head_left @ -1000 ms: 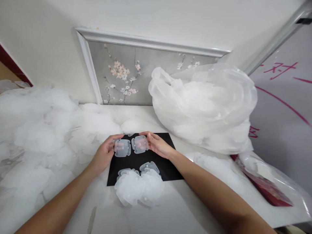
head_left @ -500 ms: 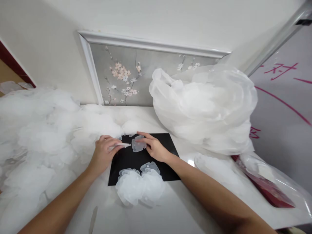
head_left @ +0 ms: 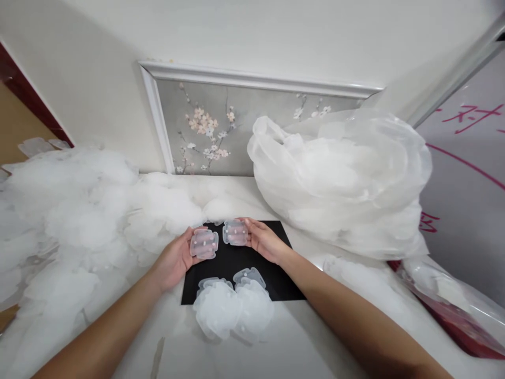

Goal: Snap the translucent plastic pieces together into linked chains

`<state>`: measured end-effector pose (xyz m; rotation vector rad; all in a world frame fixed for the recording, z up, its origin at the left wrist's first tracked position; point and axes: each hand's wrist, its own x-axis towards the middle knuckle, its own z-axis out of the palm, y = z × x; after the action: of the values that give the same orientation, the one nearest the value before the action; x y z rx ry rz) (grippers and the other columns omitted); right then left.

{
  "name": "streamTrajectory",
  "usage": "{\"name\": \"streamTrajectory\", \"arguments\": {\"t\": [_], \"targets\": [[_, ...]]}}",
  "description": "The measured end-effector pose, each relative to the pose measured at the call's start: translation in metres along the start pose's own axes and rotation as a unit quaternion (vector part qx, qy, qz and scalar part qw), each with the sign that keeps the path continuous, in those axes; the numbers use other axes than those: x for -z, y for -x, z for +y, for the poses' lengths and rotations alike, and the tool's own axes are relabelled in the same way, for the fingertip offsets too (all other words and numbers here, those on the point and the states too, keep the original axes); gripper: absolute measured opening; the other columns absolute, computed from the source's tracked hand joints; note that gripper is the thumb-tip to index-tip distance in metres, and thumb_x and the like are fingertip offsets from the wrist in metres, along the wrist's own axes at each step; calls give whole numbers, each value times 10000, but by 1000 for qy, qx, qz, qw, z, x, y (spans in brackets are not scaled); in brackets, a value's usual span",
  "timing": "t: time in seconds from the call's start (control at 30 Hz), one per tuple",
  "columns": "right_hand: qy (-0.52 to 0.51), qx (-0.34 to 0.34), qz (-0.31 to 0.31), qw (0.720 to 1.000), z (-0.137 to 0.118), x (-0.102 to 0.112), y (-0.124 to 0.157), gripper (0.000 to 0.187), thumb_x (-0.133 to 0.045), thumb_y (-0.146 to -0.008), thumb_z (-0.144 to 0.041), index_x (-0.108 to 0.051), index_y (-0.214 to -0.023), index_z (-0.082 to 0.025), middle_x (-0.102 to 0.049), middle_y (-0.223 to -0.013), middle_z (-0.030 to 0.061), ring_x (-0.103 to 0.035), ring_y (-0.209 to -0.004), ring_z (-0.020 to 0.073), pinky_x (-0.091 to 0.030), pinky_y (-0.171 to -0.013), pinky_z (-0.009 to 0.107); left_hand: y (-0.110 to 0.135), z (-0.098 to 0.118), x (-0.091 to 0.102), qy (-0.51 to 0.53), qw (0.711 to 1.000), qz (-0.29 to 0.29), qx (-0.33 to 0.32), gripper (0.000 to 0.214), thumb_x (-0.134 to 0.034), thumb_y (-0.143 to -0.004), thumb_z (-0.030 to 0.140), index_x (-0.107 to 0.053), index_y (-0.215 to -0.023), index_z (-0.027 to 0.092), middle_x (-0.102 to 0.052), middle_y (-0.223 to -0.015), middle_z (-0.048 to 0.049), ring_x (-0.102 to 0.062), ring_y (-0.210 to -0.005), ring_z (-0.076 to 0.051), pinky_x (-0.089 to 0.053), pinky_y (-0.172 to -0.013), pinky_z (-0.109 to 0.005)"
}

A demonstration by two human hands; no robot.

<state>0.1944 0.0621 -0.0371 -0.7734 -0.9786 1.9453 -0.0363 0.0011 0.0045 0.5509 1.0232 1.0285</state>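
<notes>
Over the black mat [head_left: 224,263], the left hand [head_left: 175,259] had turned its clear plastic piece [head_left: 203,243] flat again; the right hand [head_left: 265,242] gripped a second piece [head_left: 235,232].

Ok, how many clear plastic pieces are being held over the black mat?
2: the left piece in the left hand, the right piece in the right hand. More sit in stacks on the black mat, some likely hidden.

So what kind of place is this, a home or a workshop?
Probably a home table used for piecework: a framed blossom painting against the wall, heaps of clear plastic pieces, and a stuffed plastic bag.
</notes>
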Motion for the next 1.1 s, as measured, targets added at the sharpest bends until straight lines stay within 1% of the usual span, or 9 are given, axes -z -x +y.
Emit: {"name": "streamTrajectory", "arguments": {"t": [0.23, 0.33, 0.43, 0.53, 0.6, 0.7, 0.87, 1.0, 1.1], "targets": [[-6, -13, 17, 1000, -1, 0, 1, 303, -734, -784, -427, -655, -968, -199, -707, -792, 29, -684, -701, 168, -556, -739, 336, -2, -1, 0, 0, 1000, -1, -5, 375, -473, -932, 477, -656, -1048, 170, -700, -1065, -102, -683, -965, -251, -539, -897, -429], [-10, -29, 15, 999, -7, -1, 5, 285, -801, -714, -363, -645, -887, -199, -658, -724, -23, -628, -633, 105, -519, -665, 242, 4, 2, 0, -46, 999, -18, -23, 315, -621, -854, 407, -655, -1081, 191, -694, -1040, -76, -673, -927, -225, -532, -851, -371], [79, -92, -104, 987, -16, -5, 14, 279, -813, -689, -349, -626, -812, -183, -599, -670, -50, -540, -565, 70, -449, -582, 201, 20, 5, -4, -193, 973, -122, -22, 418, -733, -759, 324, -648, -1159, 244, -676, -989, -38, -637, -849, -188, -495, -754, -302], [317, -98, -273, 903, -29, -13, 29, 284, -817, -654, -375, -645, -765, -178, -577, -711, -35, -506, -615, 93, -404, -568, 215, 36, 0, -11, -402, 887, -227, -12, 398, -736, -730, 306, -678, -1122, 268, -608, -889, -7, -556, -768, -160, -434, -690, -276], [473, -36, -298, 828, -37, -17, 38, 300, -835, -616, -389, -673, -776, -194, -555, -763, -20, -513, -696, 127, -405, -596, 230, 41, -6, -16, -504, 838, -204, -45, 392, -773, -658, 274, -695, -1043, 263, -547, -872, 7, -508, -780, -159, -408, -687, -269], [575, 69, -219, 785, -42, -23, 34, 291, -796, -681, -403, -685, -885, -229, -552, -846, 10, -545, -770, 174, -445, -676, 284, 37, -11, -19, -520, 834, -164, -83, 403, -805, -622, 331, -677, -993, 243, -511, -848, 14, -483, -765, -158, -402, -674, -270], [548, 247, 26, 799, -22, -32, -32, 323, -725, -760, -403, -632, -1022, -238, -555, -1094, 111, -520, -1062, 307, -376, -997, 512, 17, -9, -9, -373, 919, -68, -106, 237, -612, -823, 423, -657, -898, 203, -563, -742, 6, -525, -682, -141, -432, -623, -264], [431, 173, 115, 878, -9, -37, -83, 454, -823, -562, -274, -624, -965, -217, -559, -979, 66, -551, -967, 266, -395, -989, 489, 5, -11, 0, -249, 964, 0, -92, 241, -683, -782, 373, -643, -920, 179, -615, -816, -24, -630, -768, -162, -520, -734, -310], [399, 140, 122, 898, -10, -36, -83, 389, -776, -587, -297, -604, -928, -219, -548, -835, 3, -558, -786, 190, -482, -826, 400, 2, -13, 3, -166, 978, 39, -117, 266, -696, -799, 317, -608, -1020, 198, -635, -926, -47, -669, -929, -191, -517, -908, -367]]}}
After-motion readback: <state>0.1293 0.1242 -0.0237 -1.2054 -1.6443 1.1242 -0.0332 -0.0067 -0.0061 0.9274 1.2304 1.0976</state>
